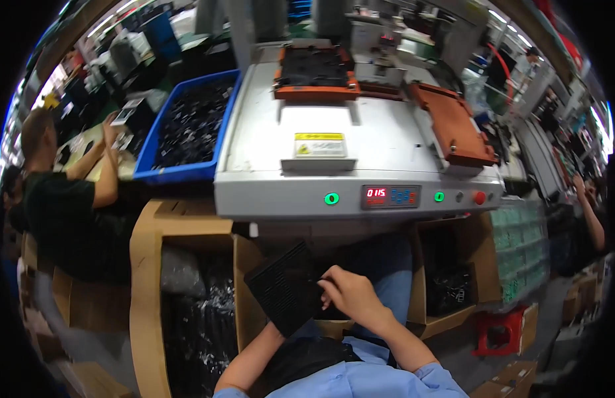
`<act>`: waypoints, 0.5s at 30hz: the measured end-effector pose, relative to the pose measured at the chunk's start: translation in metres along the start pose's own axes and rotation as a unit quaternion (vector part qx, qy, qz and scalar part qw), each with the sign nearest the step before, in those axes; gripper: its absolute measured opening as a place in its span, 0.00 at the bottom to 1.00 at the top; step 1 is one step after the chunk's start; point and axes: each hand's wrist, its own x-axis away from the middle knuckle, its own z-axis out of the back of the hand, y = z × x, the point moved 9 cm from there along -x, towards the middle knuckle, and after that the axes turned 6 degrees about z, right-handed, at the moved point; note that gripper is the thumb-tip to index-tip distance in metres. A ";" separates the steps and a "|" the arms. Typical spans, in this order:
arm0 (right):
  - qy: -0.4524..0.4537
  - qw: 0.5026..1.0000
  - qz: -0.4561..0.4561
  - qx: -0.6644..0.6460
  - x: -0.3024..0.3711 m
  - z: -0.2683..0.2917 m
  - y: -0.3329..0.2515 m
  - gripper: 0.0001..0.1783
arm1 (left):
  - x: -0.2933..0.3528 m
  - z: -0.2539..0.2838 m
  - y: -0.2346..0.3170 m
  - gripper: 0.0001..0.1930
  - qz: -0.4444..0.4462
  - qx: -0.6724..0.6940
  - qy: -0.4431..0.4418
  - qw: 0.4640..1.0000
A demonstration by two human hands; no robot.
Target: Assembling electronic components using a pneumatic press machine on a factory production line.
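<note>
A flat black plastic panel (pixel 281 285) with rows of slots is held up tilted over my lap. My left hand (pixel 275 331) reaches under it from below and holds it; its fingers are hidden behind the panel, and only the wrist shows. At the panel's right edge is my right hand (pixel 350 292), with fingers curled and pressed together. Whatever those fingertips pinch, if anything, is too small to make out.
Ahead stands a white machine (pixel 254 146) with orange fixtures (pixel 450 126) and a red button (pixel 479 198). Cardboard boxes (pixel 145 298) flank me, holding bagged parts. A blue bin (pixel 188 174) of black parts sits left, near a co-worker (pixel 68 192). A red stool (pixel 499 331) stands right.
</note>
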 end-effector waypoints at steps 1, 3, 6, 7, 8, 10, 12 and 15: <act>-0.008 1.000 0.000 0.024 0.001 0.001 -0.001 0.05 | -0.001 0.006 0.000 0.15 -0.013 -0.149 0.031 0.988; -0.026 0.998 -0.026 0.043 0.003 -0.002 0.005 0.07 | -0.004 0.021 -0.008 0.13 -0.019 -0.264 0.058 0.963; -0.082 0.994 -0.031 0.063 0.003 -0.011 0.010 0.08 | 0.000 0.042 -0.024 0.13 0.025 -0.053 0.087 0.994; -0.091 0.993 -0.010 0.074 -0.003 -0.017 0.023 0.06 | -0.017 0.051 -0.033 0.13 0.048 -0.048 0.076 0.995; -0.097 0.990 0.015 0.096 -0.003 -0.014 0.015 0.07 | -0.025 0.045 -0.033 0.13 0.057 -0.051 0.067 0.995; -0.098 0.990 0.031 0.092 0.001 -0.016 0.022 0.08 | -0.035 0.034 -0.032 0.14 0.068 -0.057 0.058 0.994; -0.090 0.994 0.032 0.044 0.003 -0.008 0.025 0.10 | -0.038 0.027 -0.028 0.14 0.071 -0.061 0.061 0.994; -0.083 0.994 0.073 -0.011 0.008 -0.005 0.031 0.14 | -0.040 0.018 -0.023 0.15 0.073 -0.062 0.068 0.993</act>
